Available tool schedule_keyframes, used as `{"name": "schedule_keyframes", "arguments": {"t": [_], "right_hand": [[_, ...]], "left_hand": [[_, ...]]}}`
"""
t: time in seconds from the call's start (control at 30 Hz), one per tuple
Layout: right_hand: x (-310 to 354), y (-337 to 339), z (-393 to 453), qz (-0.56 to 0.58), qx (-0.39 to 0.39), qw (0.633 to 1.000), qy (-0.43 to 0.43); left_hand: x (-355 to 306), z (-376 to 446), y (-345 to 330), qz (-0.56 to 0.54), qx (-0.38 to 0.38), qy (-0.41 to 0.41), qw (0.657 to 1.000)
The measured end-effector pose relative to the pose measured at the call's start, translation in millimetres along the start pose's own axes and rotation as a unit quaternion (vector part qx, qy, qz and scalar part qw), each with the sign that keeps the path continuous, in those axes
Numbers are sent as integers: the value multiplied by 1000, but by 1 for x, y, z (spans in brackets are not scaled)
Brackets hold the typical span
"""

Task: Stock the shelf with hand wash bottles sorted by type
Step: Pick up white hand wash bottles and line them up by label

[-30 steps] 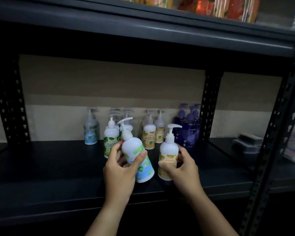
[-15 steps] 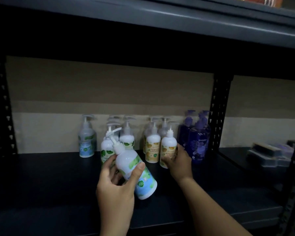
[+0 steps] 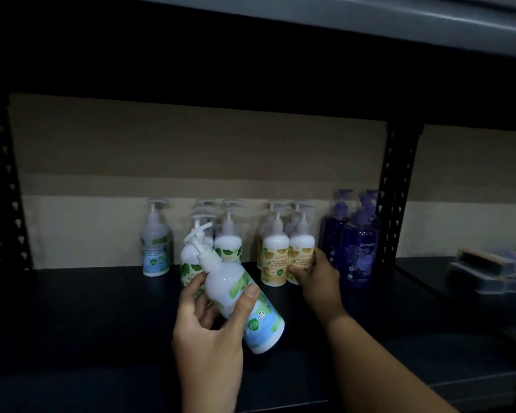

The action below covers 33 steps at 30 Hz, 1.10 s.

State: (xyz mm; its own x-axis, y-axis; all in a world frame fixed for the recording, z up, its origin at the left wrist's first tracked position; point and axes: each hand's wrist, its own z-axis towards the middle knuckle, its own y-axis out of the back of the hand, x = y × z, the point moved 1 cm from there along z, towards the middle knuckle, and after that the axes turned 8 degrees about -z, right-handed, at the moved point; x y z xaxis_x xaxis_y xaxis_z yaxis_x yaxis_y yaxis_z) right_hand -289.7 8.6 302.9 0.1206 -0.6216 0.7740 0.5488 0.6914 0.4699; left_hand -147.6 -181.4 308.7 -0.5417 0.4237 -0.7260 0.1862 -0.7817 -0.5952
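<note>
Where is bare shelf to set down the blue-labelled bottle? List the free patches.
Free: the dark shelf board left of the lone blue-labelled pump bottle, out to the black perforated upright; also the front strip before the purple bottles. Crowded: the green-leaf bottles and yellow-labelled bottles, where the right hand holds one.

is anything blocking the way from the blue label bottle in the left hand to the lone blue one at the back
Nothing visible does. The tilted bottle in the left hand has bare shelf leading to the lone blue-label bottle; the green-label group stands to the right.
</note>
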Motion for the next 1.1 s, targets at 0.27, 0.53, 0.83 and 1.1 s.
{"name": "schedule_keyframes", "arguments": {"t": [0.27, 0.53, 0.83, 1.1], "right_hand": [[5, 5, -6, 8, 18, 1000, -1], [11, 8, -14, -28, 21, 999, -5], [48, 3, -87, -194, 95, 976, 35], [108, -40, -157, -184, 207, 925, 261]], "left_hand": [[-1, -2, 1, 0, 10, 0, 1000], [-3, -3, 2, -3, 26, 0, 1000], [-28, 5, 33, 57, 105, -30, 992], [-68, 36, 106, 172, 59, -128, 975]]}}
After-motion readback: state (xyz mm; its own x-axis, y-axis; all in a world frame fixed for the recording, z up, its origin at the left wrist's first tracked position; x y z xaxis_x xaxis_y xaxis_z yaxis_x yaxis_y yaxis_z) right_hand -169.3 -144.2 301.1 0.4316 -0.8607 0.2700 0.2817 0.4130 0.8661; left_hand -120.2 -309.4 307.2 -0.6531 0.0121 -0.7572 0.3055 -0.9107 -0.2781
